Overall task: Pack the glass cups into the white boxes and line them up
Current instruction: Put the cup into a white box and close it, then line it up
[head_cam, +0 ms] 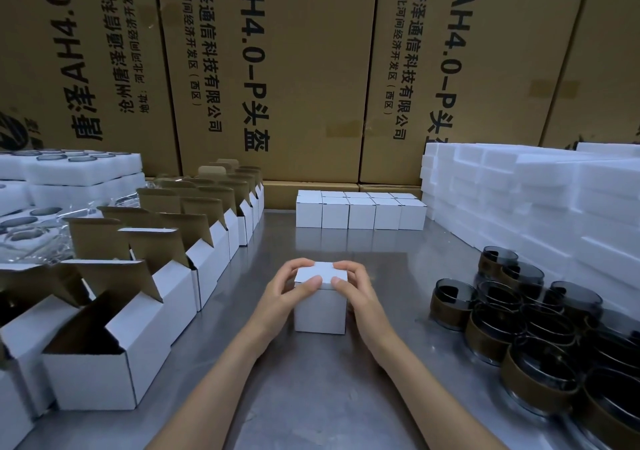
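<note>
A small white box stands upright on the grey metal table, lid down. My left hand grips its top left corner, thumb pressed on the lid. My right hand grips the top right corner the same way. Dark glass cups with brown sleeves cluster at the right. Closed white boxes stand in rows at the back. Open white boxes with raised flaps line the left side.
Stacked white foam blocks fill the back right. Foam trays with round cut-outs and clear plastic wrap lie at the far left. Tall brown cartons form a wall behind the table.
</note>
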`<state>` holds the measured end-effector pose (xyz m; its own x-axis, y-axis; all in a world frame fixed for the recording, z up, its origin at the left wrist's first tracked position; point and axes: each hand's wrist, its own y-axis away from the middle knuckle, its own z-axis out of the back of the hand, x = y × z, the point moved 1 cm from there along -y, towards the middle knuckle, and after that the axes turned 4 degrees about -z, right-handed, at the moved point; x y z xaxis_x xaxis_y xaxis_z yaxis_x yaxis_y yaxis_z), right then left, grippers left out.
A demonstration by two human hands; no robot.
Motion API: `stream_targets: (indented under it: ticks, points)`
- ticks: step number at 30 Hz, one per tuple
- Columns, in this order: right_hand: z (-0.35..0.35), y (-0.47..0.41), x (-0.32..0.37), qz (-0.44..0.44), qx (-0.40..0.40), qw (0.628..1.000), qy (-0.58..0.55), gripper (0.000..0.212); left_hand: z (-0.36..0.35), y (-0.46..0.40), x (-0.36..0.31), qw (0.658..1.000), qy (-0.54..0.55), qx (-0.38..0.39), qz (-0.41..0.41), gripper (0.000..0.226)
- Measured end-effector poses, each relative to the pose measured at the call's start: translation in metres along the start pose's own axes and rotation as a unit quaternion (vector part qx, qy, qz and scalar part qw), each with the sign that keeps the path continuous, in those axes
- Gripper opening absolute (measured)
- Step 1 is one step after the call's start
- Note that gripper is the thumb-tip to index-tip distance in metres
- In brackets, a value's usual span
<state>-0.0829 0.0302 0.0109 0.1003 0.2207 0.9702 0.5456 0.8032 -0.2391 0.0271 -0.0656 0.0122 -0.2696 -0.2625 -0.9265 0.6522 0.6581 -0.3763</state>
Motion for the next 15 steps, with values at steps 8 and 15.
stream_targets:
  ticks: [8,15]
  points:
    - [-0.007,0.004,-0.004,0.021,-0.049,0.993,0.103,0.019,0.005,0.002,0.002,0.997,-0.063,0.049,0.002,0.04]
    - [0.001,-0.004,-0.01,0.11,-0.133,0.909,0.378,0.023,0.007,-0.003,0.014,0.964,-0.24,-0.029,-0.107,0.042]
